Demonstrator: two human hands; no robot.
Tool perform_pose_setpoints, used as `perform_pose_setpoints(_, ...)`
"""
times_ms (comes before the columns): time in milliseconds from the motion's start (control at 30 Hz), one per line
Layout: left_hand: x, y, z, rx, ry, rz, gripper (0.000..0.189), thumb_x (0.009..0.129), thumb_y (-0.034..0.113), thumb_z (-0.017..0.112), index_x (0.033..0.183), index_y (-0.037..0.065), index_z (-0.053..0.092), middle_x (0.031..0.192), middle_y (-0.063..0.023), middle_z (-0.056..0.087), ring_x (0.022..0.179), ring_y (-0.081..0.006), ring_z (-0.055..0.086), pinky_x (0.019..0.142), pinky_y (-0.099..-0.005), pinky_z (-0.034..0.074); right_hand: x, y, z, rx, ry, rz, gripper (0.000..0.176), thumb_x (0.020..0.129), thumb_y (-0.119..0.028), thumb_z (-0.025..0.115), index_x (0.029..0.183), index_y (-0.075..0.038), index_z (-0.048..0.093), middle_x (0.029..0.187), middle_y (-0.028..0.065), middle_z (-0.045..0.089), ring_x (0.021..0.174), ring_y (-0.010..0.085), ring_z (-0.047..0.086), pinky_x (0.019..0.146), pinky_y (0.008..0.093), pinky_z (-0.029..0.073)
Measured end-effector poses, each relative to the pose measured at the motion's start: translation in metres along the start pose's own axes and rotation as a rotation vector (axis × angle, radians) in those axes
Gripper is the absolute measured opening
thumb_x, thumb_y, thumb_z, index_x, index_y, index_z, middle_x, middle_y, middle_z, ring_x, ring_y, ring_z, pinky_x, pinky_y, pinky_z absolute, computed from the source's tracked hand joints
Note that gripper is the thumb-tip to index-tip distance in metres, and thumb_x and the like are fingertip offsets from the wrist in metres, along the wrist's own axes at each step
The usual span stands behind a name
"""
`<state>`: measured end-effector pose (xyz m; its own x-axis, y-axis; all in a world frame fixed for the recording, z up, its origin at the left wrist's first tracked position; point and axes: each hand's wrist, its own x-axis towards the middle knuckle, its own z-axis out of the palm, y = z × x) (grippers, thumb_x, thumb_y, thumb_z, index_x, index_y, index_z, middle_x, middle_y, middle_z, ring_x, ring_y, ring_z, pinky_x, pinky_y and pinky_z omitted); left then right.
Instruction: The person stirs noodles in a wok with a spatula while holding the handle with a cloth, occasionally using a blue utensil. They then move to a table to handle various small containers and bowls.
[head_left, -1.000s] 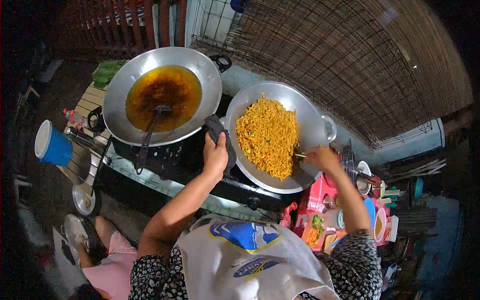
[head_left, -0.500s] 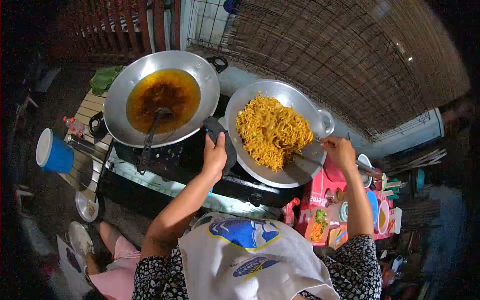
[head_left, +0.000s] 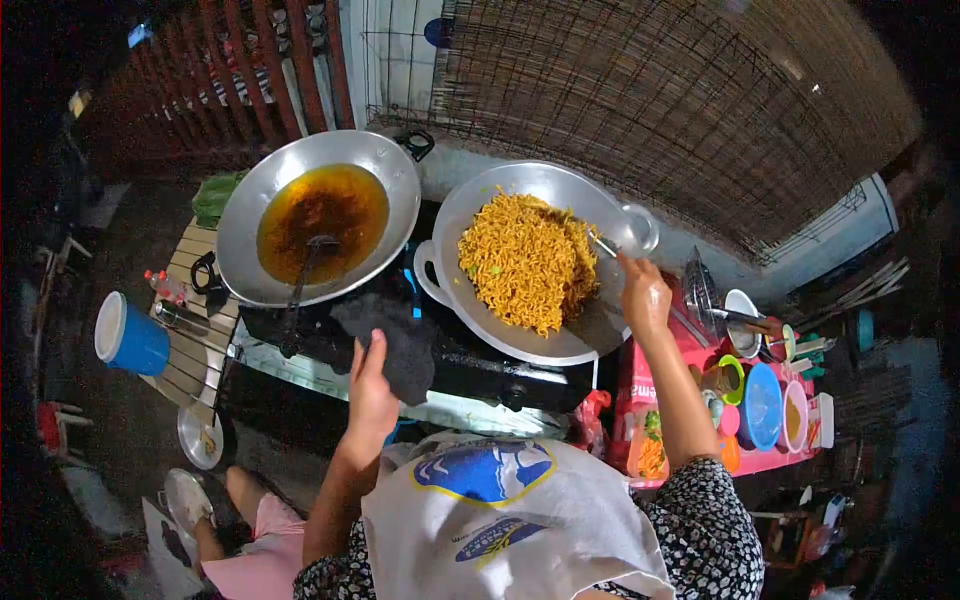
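Observation:
My left hand [head_left: 370,395] grips a dark cloth [head_left: 395,350] in front of the stove, apart from both woks. My right hand [head_left: 646,298] is closed round the handle of a metal cooking utensil [head_left: 604,243], whose far end is buried in the noodles. Those yellow-brown noodles [head_left: 525,265] are heaped in the right wok [head_left: 570,347], a silver pan with loop handles. To its left, a second wok [head_left: 240,225] holds dark amber oil [head_left: 325,220]. A dark long-handled utensil [head_left: 298,295] rests in that oil, leaning over the near rim.
Both woks sit on a black stove [head_left: 480,345]. On the right, a red-covered table [head_left: 635,375] carries bowls, a blue basin [head_left: 762,405] and chopped vegetables. A slatted table [head_left: 195,350] with a blue bucket [head_left: 130,335] stands left. Another person in pink [head_left: 265,545] is at lower left.
My left hand has drawn the cloth off the right wok's handle, back toward me and leftward. My right hand has shifted slightly up and left with the utensil. The view has tilted a little.

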<state>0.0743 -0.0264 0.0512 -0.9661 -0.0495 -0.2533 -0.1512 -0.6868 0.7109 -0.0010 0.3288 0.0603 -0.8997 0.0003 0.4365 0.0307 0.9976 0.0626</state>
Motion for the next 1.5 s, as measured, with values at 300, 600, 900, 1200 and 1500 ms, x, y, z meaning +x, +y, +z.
perform_pose_setpoints(300, -0.079, 0.008, -0.009, -0.217, 0.06, -0.038, 0.048, 0.085, 0.04, 0.042, 0.118, 0.006, 0.042, 0.115, -0.0118, 0.047, 0.105, -0.0283, 0.046, 0.09, -0.0452, 0.035, -0.021, -0.015, 0.017, -0.063, 0.067, -0.081, 0.027, 0.061, -0.006, 0.054, 0.087, -0.014, 0.059, 0.073, 0.0034, 0.059, 0.078, 0.0201, 0.054, 0.071, 0.0339, 0.035)
perform_pose_setpoints(600, -0.113, 0.003, -0.026, -0.159, 0.107, -0.032, 0.046, 0.087, 0.039, 0.037, 0.117, 0.005, 0.043, 0.115, -0.0106, 0.048, 0.105, -0.0265, 0.046, 0.09, -0.0417, 0.035, -0.042, -0.039, -0.001, 0.272, 0.205, -0.044, 0.032, 0.061, -0.006, 0.056, 0.093, -0.009, 0.059, 0.085, 0.0094, 0.057, 0.082, 0.0256, 0.053, 0.072, 0.037, 0.037)
perform_pose_setpoints(900, -0.1, -0.066, -0.103, 0.248, -0.183, -0.315, 0.056, 0.084, 0.04, 0.045, 0.122, -0.001, 0.037, 0.121, -0.0128, 0.044, 0.107, -0.0241, 0.045, 0.092, -0.0374, 0.035, -0.188, -0.207, -0.048, 1.369, -0.307, -0.363, 0.007, 0.067, -0.005, 0.049, 0.074, -0.003, 0.049, 0.063, 0.0174, 0.051, 0.062, 0.0359, 0.052, 0.055, 0.0428, 0.039)
perform_pose_setpoints(1200, -0.177, -0.135, -0.163, 0.743, 0.338, 0.277, 0.04, 0.088, 0.031, 0.044, 0.113, 0.0, 0.042, 0.106, -0.0124, 0.052, 0.09, -0.0194, 0.05, 0.076, -0.0303, 0.041, -0.29, -0.223, -0.079, 1.483, -0.552, -0.304, 0.015, 0.068, -0.005, 0.049, 0.082, -0.001, 0.051, 0.066, 0.0197, 0.052, 0.062, 0.0357, 0.051, 0.053, 0.0399, 0.038)
perform_pose_setpoints(1500, -0.266, -0.117, -0.092, 1.067, 0.313, -0.072, 0.072, 0.083, 0.046, 0.045, 0.129, -0.004, 0.023, 0.127, -0.0211, 0.035, 0.114, -0.0276, 0.038, 0.093, -0.0343, 0.031, -0.396, -0.16, -0.087, 1.869, -0.674, 0.245, 0.03, 0.082, -0.015, 0.055, 0.108, 0.0, 0.049, 0.087, 0.0041, 0.057, 0.076, 0.0086, 0.054, 0.067, 0.0231, 0.045)
